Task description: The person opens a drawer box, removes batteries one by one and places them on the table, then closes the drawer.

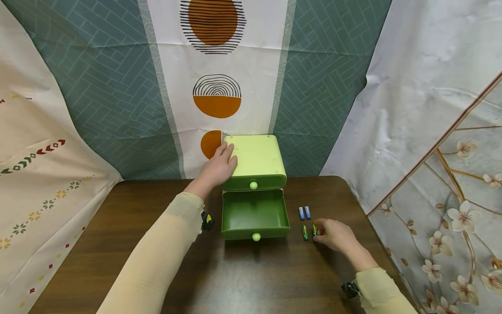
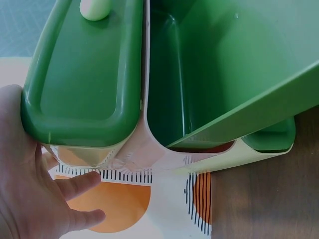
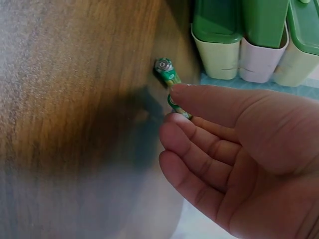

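A small green drawer cabinet (image 1: 256,155) stands against the cloth backdrop, its middle drawer (image 1: 239,234) pulled out with nothing inside. My left hand (image 1: 217,168) rests on the cabinet's upper left edge; in the left wrist view its fingers (image 2: 79,185) extend alongside the shut top drawer (image 2: 87,74). Right of the cabinet, my right hand (image 1: 335,235) pinches a green battery (image 1: 315,230) between thumb and fingertips, low over the table. Another green battery (image 1: 305,232) lies just left of it. The fingers partly hide the pinched battery in the right wrist view.
Two blue batteries (image 1: 304,213) lie side by side behind the green ones. A brown wooden table (image 1: 274,279) carries everything. Patterned cloth (image 1: 321,87) hangs behind, with floral cloth (image 1: 439,218) along the right and a pale cloth (image 1: 47,174) along the left.
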Motion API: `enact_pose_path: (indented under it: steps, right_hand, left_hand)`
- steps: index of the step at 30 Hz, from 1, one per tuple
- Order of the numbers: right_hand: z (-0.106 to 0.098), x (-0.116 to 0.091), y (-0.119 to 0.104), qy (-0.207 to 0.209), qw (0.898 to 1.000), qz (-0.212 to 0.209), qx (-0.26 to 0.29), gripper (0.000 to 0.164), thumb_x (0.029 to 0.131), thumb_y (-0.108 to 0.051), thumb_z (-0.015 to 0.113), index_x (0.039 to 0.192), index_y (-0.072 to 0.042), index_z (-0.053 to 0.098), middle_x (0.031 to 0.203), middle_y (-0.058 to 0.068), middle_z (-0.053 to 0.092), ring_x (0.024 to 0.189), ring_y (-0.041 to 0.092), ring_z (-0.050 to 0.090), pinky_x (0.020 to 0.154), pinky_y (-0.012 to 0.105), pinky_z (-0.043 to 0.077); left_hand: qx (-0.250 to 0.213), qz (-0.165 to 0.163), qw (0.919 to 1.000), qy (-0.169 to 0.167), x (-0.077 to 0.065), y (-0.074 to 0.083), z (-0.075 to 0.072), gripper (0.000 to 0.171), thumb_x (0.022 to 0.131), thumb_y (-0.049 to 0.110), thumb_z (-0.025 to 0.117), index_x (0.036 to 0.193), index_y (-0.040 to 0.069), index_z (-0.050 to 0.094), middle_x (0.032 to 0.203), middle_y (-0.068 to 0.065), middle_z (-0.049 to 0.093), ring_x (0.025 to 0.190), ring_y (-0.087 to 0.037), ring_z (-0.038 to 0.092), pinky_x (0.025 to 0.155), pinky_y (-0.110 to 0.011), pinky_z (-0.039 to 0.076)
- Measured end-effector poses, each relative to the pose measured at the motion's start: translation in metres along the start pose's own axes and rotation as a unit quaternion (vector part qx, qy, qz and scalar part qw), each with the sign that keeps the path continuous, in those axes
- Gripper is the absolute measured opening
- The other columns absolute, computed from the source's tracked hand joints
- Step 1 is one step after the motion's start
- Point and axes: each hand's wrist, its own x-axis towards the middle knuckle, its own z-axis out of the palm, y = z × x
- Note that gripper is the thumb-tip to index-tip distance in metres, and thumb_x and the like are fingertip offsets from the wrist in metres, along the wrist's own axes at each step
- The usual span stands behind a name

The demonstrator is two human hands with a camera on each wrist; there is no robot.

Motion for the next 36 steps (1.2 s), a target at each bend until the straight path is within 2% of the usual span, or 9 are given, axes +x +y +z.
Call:
enact_pose_path:
  steps: [23,36]
  right_hand:
    - [0.01,0.007,-0.002,-0.01,1.0,0.004,0.0,0.04,0.087,-0.017,0.093,0.121,-0.004,0.076,0.084,-0.01,0.066,0.075,0.012,0.059,0.072,0.044,0.055]
    - [0.013,0.008,-0.001,-0.017,1.0,0.02,0.001,0.047,0.088,-0.019,0.093,0.129,-0.005,0.075,0.087,-0.01,0.066,0.077,0.012,0.059,0.074,0.046,0.055]
  left_hand:
    - [-0.002,-0.003,1.0,0.0,0.0,-0.001,0.001,0.068,0.119,0.049,0.028,0.18,0.021,0.017,0.186,-0.004,0.003,0.17,-0.031,0.009,0.13,-0.061,0.024]
    - [-0.003,-0.004,1.0,0.003,0.001,0.0,0.001,0.068,0.118,0.048,0.028,0.18,0.02,0.018,0.186,-0.005,0.003,0.17,-0.032,0.011,0.13,-0.06,0.024]
